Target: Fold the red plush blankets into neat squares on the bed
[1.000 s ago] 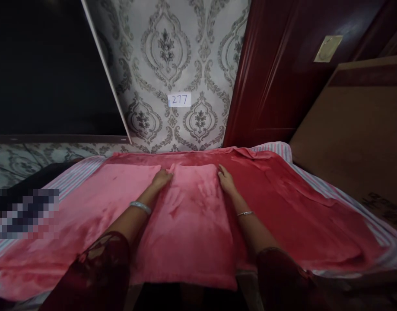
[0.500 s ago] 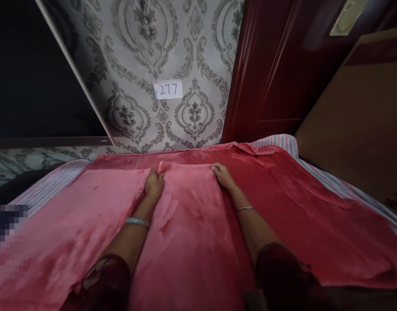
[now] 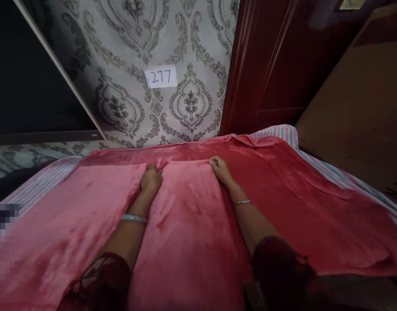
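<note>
Head view: blanket [image 3: 192, 224] plush, red, folded part paler pink, streaked; my left hand [image 3: 151, 179] and right hand [image 3: 221, 170] clamped on its far edge.

The single head view looks forward and down from above and behind the left hand [image 3: 151, 178] and right hand [image 3: 220, 170], close over the pink-red plush blanket [image 3: 192, 233], and faces damask-patterned wallpaper [image 3: 190, 101] across its upper middle.
</note>
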`<state>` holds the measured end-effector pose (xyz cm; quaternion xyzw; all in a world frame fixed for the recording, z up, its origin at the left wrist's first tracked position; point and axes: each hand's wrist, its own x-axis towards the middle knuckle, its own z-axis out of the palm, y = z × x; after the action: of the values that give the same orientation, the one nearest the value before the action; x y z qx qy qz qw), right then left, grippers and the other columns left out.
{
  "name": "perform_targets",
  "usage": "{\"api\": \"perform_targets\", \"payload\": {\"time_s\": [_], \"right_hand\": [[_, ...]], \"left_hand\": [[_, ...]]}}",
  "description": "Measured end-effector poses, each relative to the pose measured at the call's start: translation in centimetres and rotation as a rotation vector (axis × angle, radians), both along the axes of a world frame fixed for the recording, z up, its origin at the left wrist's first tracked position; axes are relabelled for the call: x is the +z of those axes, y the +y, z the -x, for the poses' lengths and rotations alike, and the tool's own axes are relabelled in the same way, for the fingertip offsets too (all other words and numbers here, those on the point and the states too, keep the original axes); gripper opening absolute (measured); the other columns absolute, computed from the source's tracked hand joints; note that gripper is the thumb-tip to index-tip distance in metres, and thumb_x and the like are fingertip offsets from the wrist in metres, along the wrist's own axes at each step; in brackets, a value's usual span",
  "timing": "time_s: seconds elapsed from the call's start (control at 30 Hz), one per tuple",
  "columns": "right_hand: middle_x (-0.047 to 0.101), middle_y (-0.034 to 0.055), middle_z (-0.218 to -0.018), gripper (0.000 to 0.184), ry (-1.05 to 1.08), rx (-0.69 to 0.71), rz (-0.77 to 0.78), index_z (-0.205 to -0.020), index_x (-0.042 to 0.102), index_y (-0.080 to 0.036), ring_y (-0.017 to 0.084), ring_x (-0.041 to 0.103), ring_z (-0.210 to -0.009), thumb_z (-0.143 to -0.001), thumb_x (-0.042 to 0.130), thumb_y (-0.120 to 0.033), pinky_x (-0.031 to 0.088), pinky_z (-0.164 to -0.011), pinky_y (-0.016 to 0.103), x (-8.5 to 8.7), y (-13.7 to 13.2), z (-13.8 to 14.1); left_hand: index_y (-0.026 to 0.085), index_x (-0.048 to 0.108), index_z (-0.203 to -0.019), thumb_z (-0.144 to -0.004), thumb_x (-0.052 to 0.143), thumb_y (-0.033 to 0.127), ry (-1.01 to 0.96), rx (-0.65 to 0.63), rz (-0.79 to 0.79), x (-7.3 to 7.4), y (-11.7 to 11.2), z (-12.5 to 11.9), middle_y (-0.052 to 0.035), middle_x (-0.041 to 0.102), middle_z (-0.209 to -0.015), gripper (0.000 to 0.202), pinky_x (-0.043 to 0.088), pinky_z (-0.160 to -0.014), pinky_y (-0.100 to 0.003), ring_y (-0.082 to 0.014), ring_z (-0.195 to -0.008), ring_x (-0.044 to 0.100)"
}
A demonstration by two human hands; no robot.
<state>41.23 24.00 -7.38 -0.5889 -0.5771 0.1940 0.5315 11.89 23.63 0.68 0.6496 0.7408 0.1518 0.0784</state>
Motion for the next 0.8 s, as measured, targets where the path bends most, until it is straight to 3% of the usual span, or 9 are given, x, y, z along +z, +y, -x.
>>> {"api": "perform_targets", "payload": {"time_s": [0.23, 0.4, 0.6, 0.7, 0.8], "right_hand": [[0.056, -0.0037, -0.061, 0.024, 0.065, 0.011, 0.001, -0.095, 0.063, -0.022, 0.018, 0.053, -0.059, -0.080, 0.057, -0.038, 0.039, -0.060, 0.029, -0.2, -0.4, -0.1], [0.059, -0.0023, -0.063, 0.027, 0.088, 0.032, 0.011, -0.096, 0.065, -0.021, 0.019, 0.053, -0.060, -0.079, 0.057, -0.040, 0.039, -0.059, 0.030, -0.1, -0.5, 0.0], [0.063, 0.0003, -0.072, 0.033, 0.108, 0.080, -0.037, -0.095, 0.067, -0.022, 0.020, 0.054, -0.067, -0.076, 0.058, -0.047, 0.043, -0.066, 0.031, 0.2, -0.6, 0.2], [0.066, 0.0016, -0.078, 0.032, 0.104, 0.077, -0.069, -0.094, 0.069, -0.022, 0.020, 0.056, -0.072, -0.075, 0.059, -0.045, 0.045, -0.070, 0.032, 0.0, -0.4, 0.2], [0.067, 0.0018, -0.078, 0.029, 0.096, 0.053, -0.059, -0.094, 0.069, -0.021, 0.021, 0.058, -0.073, -0.076, 0.058, -0.041, 0.046, -0.072, 0.033, -0.2, -0.3, 0.1]], "left_hand": [[0.014, 0.058, -0.124, -0.099, 0.048, 0.031, -0.003, 0.028, -0.006, -0.1, 0.0, 0.0, -0.0214, 0.073, -0.120, 0.031, 0.053, -0.089, -0.040, -0.0322, -0.111, 0.071], [0.012, 0.052, -0.135, -0.099, 0.046, 0.027, -0.024, -0.001, -0.044, -0.1, -0.2, 0.4, -0.0206, 0.072, -0.123, 0.039, 0.052, -0.094, -0.038, -0.0297, -0.114, 0.070], [0.013, 0.043, -0.150, -0.093, 0.057, 0.026, -0.148, -0.193, -0.105, -0.8, 0.4, 1.6, -0.0159, 0.071, -0.128, 0.060, 0.053, -0.101, -0.037, -0.0278, -0.119, 0.068], [0.015, 0.050, -0.148, -0.093, 0.052, 0.016, -0.105, -0.253, -0.143, -1.0, 0.7, 1.8, -0.0141, 0.066, -0.139, 0.055, 0.047, -0.110, -0.036, -0.0258, -0.128, 0.062], [0.017, 0.053, -0.148, -0.095, 0.046, 0.012, -0.018, -0.234, -0.119, -1.0, 0.7, 1.8, -0.0156, 0.064, -0.141, 0.054, 0.046, -0.111, -0.040, -0.0274, -0.132, 0.060]]}}
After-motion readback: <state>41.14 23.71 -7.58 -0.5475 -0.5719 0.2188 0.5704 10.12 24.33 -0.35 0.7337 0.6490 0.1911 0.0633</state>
